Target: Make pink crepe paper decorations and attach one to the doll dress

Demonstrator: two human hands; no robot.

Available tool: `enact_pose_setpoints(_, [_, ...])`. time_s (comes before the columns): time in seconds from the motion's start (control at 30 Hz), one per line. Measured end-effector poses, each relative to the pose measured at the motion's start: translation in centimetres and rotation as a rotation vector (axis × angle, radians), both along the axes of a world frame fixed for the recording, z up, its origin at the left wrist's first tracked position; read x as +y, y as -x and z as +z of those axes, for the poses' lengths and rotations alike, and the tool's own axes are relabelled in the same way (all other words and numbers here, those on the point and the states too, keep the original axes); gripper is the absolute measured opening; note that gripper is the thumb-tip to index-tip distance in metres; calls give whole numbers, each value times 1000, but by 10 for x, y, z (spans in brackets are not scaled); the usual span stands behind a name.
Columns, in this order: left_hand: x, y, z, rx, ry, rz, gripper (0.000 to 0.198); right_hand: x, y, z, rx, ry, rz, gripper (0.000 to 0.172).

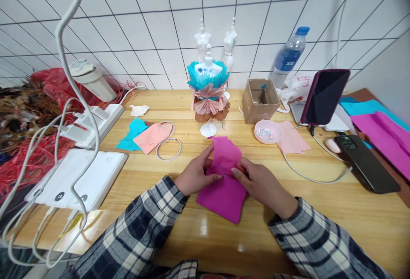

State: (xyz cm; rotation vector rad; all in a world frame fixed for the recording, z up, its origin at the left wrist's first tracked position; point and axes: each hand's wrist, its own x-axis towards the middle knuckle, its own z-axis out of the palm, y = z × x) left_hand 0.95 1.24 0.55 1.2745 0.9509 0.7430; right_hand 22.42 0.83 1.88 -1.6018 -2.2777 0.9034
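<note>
A magenta sheet of crepe paper lies on the wooden table in front of me, its far half bent upward. My left hand pinches the paper's fold from the left, thumb raised along the lifted flap. My right hand pinches the same fold from the right, fingertips meeting the left ones at the crease. Both sleeves are plaid. Behind the paper stands a small white mannequin dressed in teal, pink and brown paper ruffles.
Two bare mannequins stand at the tiled wall. A cardboard box, a pink bead dish, a water bottle, a propped phone and another phone sit right. Teal and pink paper scraps, wire rings, white power units and cables lie left.
</note>
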Motion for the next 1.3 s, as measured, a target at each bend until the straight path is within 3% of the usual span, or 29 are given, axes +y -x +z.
enact_pose_setpoints(0.3, [-1, 1, -1, 14, -21, 7, 103, 0, 1, -3, -5, 31, 20, 26])
enact_pose_setpoints(1.07, [-1, -2, 3, -12, -7, 13, 107, -10, 17, 0, -168, -112, -79, 28])
enact_pose_setpoints(1.3, [-4, -5, 2, -72, 5, 18, 110, -2, 2, 5, -228, -112, -50, 29])
